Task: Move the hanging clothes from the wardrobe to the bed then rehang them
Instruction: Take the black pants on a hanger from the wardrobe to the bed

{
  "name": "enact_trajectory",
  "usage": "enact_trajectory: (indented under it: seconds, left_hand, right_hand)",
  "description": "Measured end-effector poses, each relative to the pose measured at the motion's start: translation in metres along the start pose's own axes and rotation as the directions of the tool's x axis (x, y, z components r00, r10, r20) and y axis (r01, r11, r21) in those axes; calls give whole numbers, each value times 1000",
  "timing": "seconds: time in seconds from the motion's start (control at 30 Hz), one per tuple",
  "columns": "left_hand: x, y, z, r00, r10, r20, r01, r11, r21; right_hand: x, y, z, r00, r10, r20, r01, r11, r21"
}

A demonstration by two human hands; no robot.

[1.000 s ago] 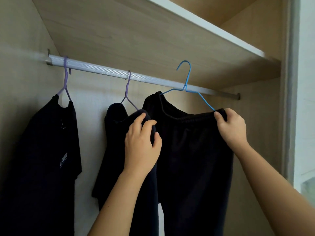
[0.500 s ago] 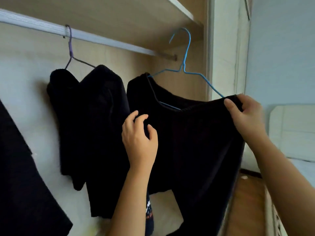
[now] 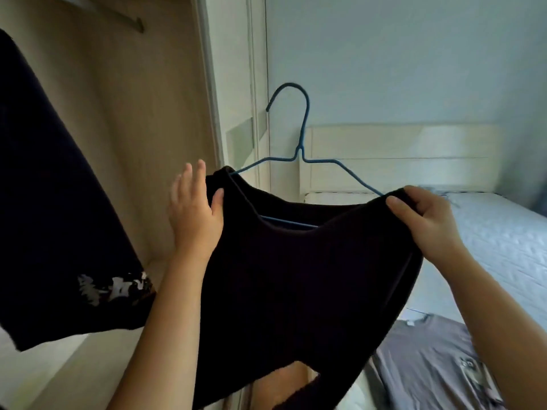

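A black garment (image 3: 296,279) hangs on a blue wire hanger (image 3: 299,137), off the rail and held in the air between the wardrobe and the bed. My right hand (image 3: 426,220) pinches the garment's right shoulder over the hanger end. My left hand (image 3: 195,214) holds the left shoulder, thumb on the cloth and fingers spread upward. Another black garment with a white print (image 3: 53,208) still hangs in the wardrobe at the left. The bed (image 3: 488,247) with a white mattress lies at the right.
A grey T-shirt (image 3: 429,365) lies flat on the bed's near corner. The wardrobe rail's right end (image 3: 130,22) shows at top left. The wardrobe's side panel (image 3: 213,93) and a white headboard (image 3: 384,161) stand behind the hanger.
The blue hanger with the black garment has come off the rail and moved right, out of the wardrobe toward the bed. The view has swung right, bringing the bed into sight.
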State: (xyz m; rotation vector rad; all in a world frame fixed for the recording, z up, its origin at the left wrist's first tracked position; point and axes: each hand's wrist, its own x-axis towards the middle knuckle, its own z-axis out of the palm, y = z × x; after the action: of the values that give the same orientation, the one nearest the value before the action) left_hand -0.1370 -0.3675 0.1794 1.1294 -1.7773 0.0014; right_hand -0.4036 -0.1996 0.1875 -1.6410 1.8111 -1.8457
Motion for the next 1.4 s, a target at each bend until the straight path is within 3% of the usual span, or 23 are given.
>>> enact_trajectory:
  seconds: [0.2,0.37,0.67,0.87,1.07,1.23,1.4]
  left_hand:
    - [-43,17,28,969,-10,246,53,984,-169]
    - [-81,65,26,951,16,308,56,973,-224]
    - [-163,271,4,883,307,354,-117,875,-470]
    - [-252,441,-21,780,524,341,-226,745,-628]
    - [-347,579,-47,665,669,332,-214,597,-773]
    - [-422,651,-47,532,745,403,-92,523,-847]
    - [-474,685,-21,415,783,463,-51,528,-847]
  right_hand:
    - [-44,9,-61,998,67,-13,-68,994,-89]
    - [-87,13,-117,993,102,-50,-112,960,-257]
    - [-202,-42,-323,967,33,-252,-166,833,-528]
    - [-323,-92,-478,882,9,-471,-359,658,-662]
    - [-441,-144,-601,724,-49,-688,-598,453,-661]
    - [-517,-170,-657,642,-47,-765,-710,341,-616]
    - [-557,-155,-683,577,-42,-816,-777,282,-563]
